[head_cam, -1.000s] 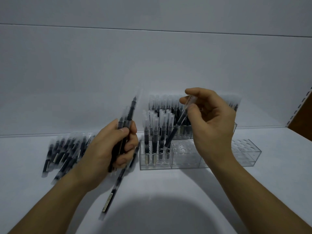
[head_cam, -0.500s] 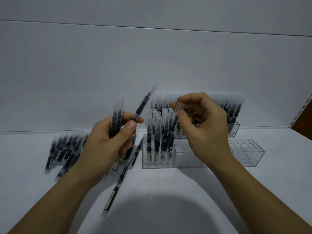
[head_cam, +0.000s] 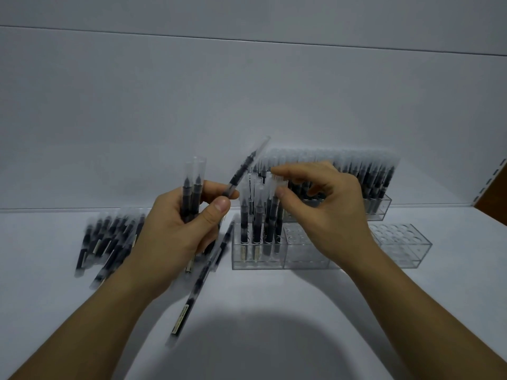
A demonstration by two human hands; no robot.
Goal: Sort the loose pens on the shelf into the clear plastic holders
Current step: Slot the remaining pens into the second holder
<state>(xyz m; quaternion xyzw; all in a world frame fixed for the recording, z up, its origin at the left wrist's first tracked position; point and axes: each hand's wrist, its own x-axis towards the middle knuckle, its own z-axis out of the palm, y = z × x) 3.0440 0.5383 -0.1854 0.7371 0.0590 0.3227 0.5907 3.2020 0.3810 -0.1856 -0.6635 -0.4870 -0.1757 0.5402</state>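
Observation:
My left hand (head_cam: 175, 231) grips a bundle of black pens with clear caps (head_cam: 194, 185); two stand upright and one (head_cam: 245, 167) slants up to the right. My right hand (head_cam: 329, 215) pinches the cap of a pen (head_cam: 277, 215) between thumb and forefinger. That pen stands in the front clear holder (head_cam: 304, 255), beside several other pens filling the holder's left end. The front holder's right section (head_cam: 400, 242) shows bare holes. A pile of loose pens (head_cam: 109, 239) lies on the shelf at the left.
A back clear holder (head_cam: 380, 208) packed with pens stands against the white rear wall, partly hidden by my right hand. One loose pen (head_cam: 197, 283) lies diagonally on the white shelf below my left hand. A slotted shelf upright (head_cam: 491, 182) rises at the right edge.
My right hand lowered its pen from a slant into the front holder, where it now stands upright. My left hand rose slightly and fanned one pen out toward the right.

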